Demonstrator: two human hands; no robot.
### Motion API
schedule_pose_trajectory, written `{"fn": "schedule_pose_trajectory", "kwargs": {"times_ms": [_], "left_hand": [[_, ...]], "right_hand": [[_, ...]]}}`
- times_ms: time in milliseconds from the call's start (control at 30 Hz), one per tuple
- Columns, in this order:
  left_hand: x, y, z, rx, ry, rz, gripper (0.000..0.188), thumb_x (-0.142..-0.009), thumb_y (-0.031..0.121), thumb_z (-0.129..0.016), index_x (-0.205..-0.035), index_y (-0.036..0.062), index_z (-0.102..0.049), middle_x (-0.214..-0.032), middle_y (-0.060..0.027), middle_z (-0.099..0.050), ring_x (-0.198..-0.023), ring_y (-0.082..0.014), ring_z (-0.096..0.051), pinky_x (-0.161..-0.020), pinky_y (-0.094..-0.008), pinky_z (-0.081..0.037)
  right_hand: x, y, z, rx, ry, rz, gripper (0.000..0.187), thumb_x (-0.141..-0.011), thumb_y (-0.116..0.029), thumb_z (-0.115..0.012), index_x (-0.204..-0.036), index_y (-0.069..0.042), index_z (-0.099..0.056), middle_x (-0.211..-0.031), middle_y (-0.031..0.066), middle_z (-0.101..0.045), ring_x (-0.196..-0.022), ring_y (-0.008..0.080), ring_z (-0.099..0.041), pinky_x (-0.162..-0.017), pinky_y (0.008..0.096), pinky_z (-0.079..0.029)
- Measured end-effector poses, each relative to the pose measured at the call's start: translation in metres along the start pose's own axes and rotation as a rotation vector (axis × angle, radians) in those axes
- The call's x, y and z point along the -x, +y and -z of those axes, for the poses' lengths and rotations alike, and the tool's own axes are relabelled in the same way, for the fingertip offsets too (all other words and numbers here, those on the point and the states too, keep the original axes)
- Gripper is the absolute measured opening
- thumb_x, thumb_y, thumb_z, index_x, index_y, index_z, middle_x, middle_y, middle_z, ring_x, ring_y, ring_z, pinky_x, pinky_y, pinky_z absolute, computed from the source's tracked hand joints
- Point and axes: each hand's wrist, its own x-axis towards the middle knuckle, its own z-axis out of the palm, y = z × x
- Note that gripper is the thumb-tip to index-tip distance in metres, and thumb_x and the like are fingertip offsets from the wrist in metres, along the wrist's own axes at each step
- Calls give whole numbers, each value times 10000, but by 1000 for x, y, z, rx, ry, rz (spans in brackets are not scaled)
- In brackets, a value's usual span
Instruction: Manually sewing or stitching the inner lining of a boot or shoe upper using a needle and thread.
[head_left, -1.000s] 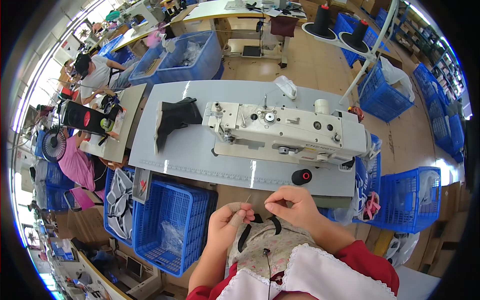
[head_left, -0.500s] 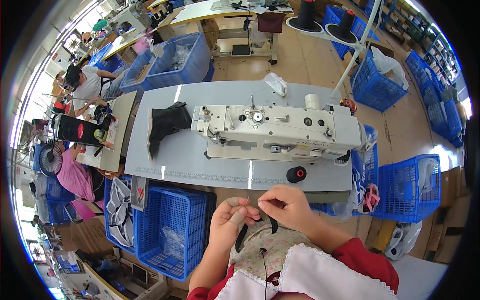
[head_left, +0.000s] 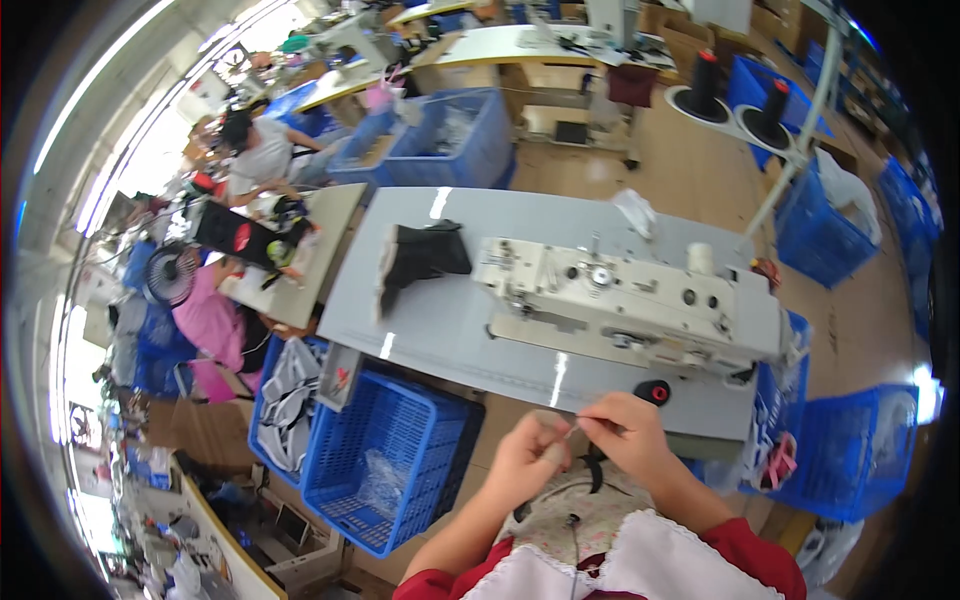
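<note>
Since the earlier frame your head has swung so the whole scene sits further right and lower, and your hands have closed in on each other over your lap. Your left hand (head_left: 528,456), thumb wrapped in tan tape, has its fingers pinched shut on what looks like a thin needle or thread end (head_left: 567,432); too fine to say which. Your right hand (head_left: 625,433) has its fingers pinched shut on the other end of the same fine piece, the two hands nearly touching. Below them a black strap (head_left: 594,470) lies curved on the floral fabric (head_left: 560,510) in your lap. Judged progress: hand work is at an early stage; nothing sits under the sewing machine (head_left: 630,295) yet. Left of your knees stands a blue basket (head_left: 385,455) holding clear bags. On the grey counter (head_left: 420,320) lies a black garment piece (head_left: 415,258), with a black thread spool (head_left: 655,392) near the front edge. Nothing stands between hands and machine.
</note>
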Motion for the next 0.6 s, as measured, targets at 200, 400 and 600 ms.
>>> {"fn": "schedule_pose_trajectory", "kwargs": {"times_ms": [200,400,600], "left_hand": [[-1,6,1,61,-96,130,166,-872,-2,-474,-1010,-11,-565,-806,-71,-623,-736,-110,-593,-663,-242,-486],[-2,10,4,242,-120,86,166,-875,7,-482,-1015,-32,-563,-877,-125,-635,-788,-158,-610,-694,-270,-490],[-3,17,-4,402,-58,24,185,-848,7,-555,-1027,-37,-553,-896,-133,-633,-820,-172,-607,-706,-275,-487]], "right_hand": [[6,21,-5,-260,-96,-307,77,-804,-68,-656,-849,-7,-645,-749,37,-610,-656,79,-559,-593,219,-454],[2,32,0,-609,-323,-553,132,-877,-119,-600,-932,0,-589,-822,30,-610,-713,86,-566,-644,226,-481],[6,34,-9,-966,-303,-732,143,-916,-166,-542,-965,-32,-549,-823,22,-583,-703,89,-555,-624,213,-467]]}}
